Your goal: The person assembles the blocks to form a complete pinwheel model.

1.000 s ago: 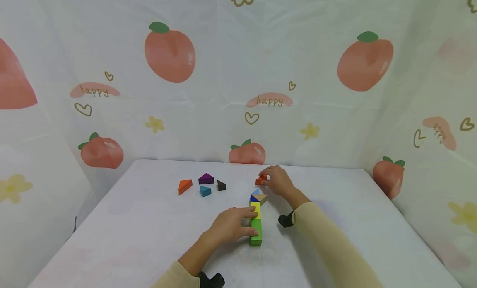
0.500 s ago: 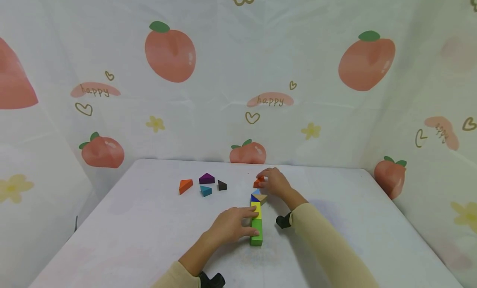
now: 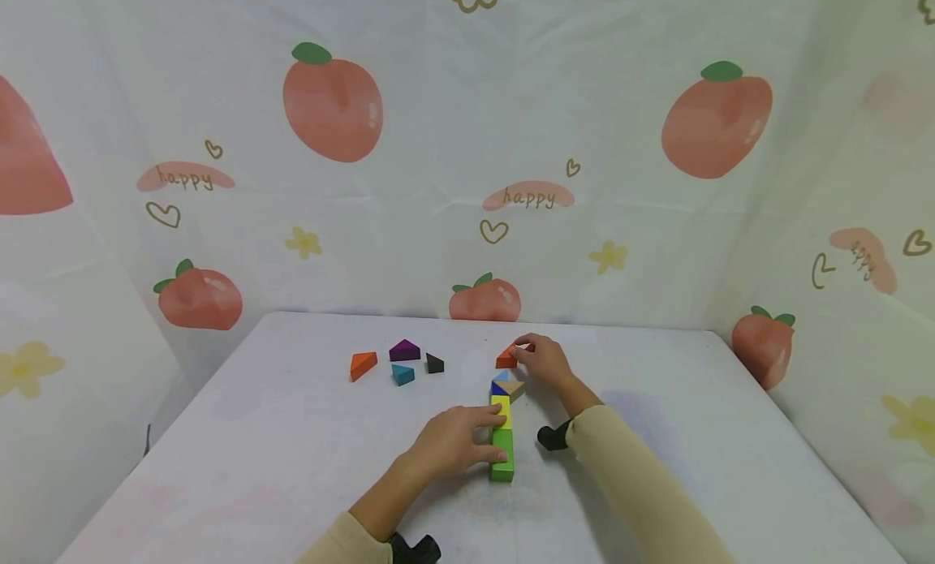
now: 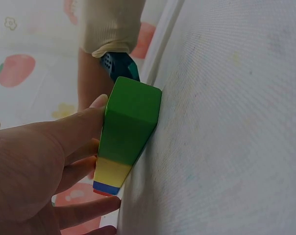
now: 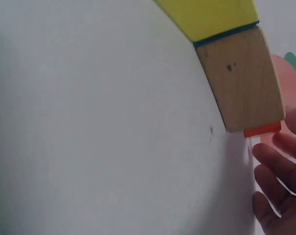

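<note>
In the head view, my left hand (image 3: 456, 442) lies along a row of blocks, thumb on the green block (image 3: 501, 469) and a fingertip on the yellow block (image 3: 500, 401). The left wrist view shows its fingers fairly straight beside the green block (image 4: 131, 112). Beyond the yellow come a dark blue triangle (image 3: 498, 388), a wooden triangle (image 3: 514, 387) and a light blue tip (image 3: 501, 376). At the row's far end my right hand (image 3: 546, 359) pinches the right side of an orange-red triangular block (image 3: 505, 359). The right wrist view shows its fingers loosely curved near the wooden block (image 5: 243, 78).
Left of the row, toward the back of the white table (image 3: 292, 434), lie an orange block (image 3: 362, 365), a purple triangle (image 3: 404, 351), a teal block (image 3: 402, 375) and a dark block (image 3: 434, 363). A peach-printed cloth (image 3: 409, 223) hangs behind the table.
The orange-red block has shifted slightly left and nearer the row. My right hand has come down toward me, its fingers now more to the block's right. My left hand has stayed still.
</note>
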Action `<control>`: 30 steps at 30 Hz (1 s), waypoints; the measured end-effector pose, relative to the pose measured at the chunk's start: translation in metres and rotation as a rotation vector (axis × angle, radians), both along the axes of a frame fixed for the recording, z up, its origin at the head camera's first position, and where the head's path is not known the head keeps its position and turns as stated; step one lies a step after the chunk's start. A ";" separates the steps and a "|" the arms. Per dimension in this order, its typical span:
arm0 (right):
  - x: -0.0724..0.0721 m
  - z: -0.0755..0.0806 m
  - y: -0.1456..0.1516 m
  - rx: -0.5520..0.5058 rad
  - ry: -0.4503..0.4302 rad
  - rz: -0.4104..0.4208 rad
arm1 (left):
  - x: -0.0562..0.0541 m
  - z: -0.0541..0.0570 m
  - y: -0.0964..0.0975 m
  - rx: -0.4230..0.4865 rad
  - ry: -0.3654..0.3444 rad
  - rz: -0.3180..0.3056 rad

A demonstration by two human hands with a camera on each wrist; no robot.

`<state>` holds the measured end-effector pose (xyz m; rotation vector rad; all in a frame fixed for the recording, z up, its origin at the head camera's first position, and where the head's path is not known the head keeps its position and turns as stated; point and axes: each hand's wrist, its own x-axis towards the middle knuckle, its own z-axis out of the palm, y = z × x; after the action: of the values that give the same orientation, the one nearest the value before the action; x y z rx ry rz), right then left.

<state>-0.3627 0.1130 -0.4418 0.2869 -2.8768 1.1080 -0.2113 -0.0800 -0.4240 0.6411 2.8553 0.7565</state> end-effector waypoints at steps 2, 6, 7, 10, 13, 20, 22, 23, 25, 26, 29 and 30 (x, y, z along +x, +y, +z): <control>0.001 0.000 -0.002 -0.020 -0.028 -0.016 | 0.000 0.000 0.000 -0.003 0.004 -0.006; 0.002 0.001 -0.005 -0.053 -0.052 -0.037 | 0.000 0.001 0.000 -0.009 0.011 -0.012; 0.002 0.002 -0.006 -0.059 -0.056 -0.039 | 0.000 0.001 0.000 -0.010 0.013 -0.013; 0.001 0.001 -0.007 -0.069 -0.076 -0.035 | 0.000 0.001 0.000 -0.011 0.019 -0.013; 0.000 0.000 -0.008 -0.076 -0.116 -0.026 | 0.000 0.001 -0.001 -0.010 0.018 -0.013; 0.002 0.000 -0.011 -0.122 -0.195 -0.007 | 0.000 -0.001 -0.001 -0.007 0.009 -0.006; 0.002 -0.001 -0.011 -0.117 -0.202 0.003 | 0.000 -0.002 -0.001 -0.007 0.011 -0.007; 0.002 -0.001 -0.011 -0.116 -0.208 0.008 | 0.000 -0.002 -0.001 -0.007 0.013 -0.008; 0.001 -0.001 -0.010 -0.110 -0.216 0.015 | -0.001 -0.002 -0.001 -0.007 0.016 -0.011; 0.001 -0.002 -0.009 -0.106 -0.220 0.021 | -0.001 -0.002 -0.001 -0.007 0.017 -0.013; 0.000 -0.003 -0.008 -0.107 -0.224 0.036 | -0.001 -0.002 -0.001 -0.003 0.019 -0.018; -0.001 -0.003 -0.007 -0.107 -0.223 0.041 | -0.001 -0.002 -0.002 -0.001 0.020 -0.019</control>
<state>-0.3635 0.1056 -0.4448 0.2321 -2.9987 1.3781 -0.2125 -0.0817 -0.4263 0.6789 2.8630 0.7494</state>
